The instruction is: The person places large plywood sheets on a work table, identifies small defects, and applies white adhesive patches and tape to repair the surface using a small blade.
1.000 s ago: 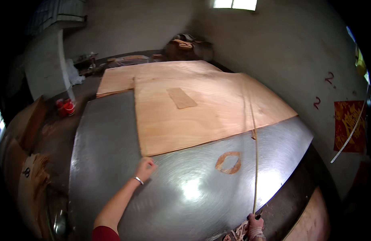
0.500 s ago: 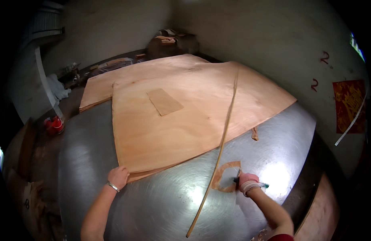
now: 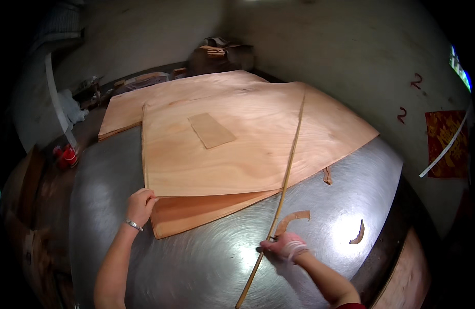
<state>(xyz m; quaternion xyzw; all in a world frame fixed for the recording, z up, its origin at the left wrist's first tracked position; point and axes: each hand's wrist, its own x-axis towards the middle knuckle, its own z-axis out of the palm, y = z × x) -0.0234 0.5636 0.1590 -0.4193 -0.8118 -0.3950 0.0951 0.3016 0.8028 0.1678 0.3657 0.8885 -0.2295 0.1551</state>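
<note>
The left hand point(image 3: 140, 207), at the lower left of the frame, is pinching the near left corner of the top veneer sheet point(image 3: 229, 165) and is holding it raised. A metal wristband point(image 3: 133, 224) is circling the left wrist. The top veneer sheet is spreading across the centre of the frame. Below its near edge, a lower veneer sheet point(image 3: 196, 213) is showing, with a wedge-shaped gap opening between the two.

The right hand point(image 3: 285, 244), at the lower centre-right, is curling its fingers at a long thin stick point(image 3: 286, 180); whether it is gripping the stick or only touching it cannot be told. A small dark object point(image 3: 259, 249) is protruding at its fingertips, too indistinct to identify. A pale wrapping point(image 3: 294, 249) is covering the right wrist.

The stick is running from the upper centre-right down to the bottom edge, its far portion crossing the top veneer sheet. A four-sided veneer patch point(image 3: 211, 131) is lying on that sheet near mid-frame.

A curved veneer strip point(image 3: 294, 218) is lying just beyond the right hand. A crescent-shaped scrap point(image 3: 358, 233) is resting farther right on the metal tabletop point(image 3: 103, 175). Red containers point(image 3: 66, 156) are standing at the left of the frame.
</note>
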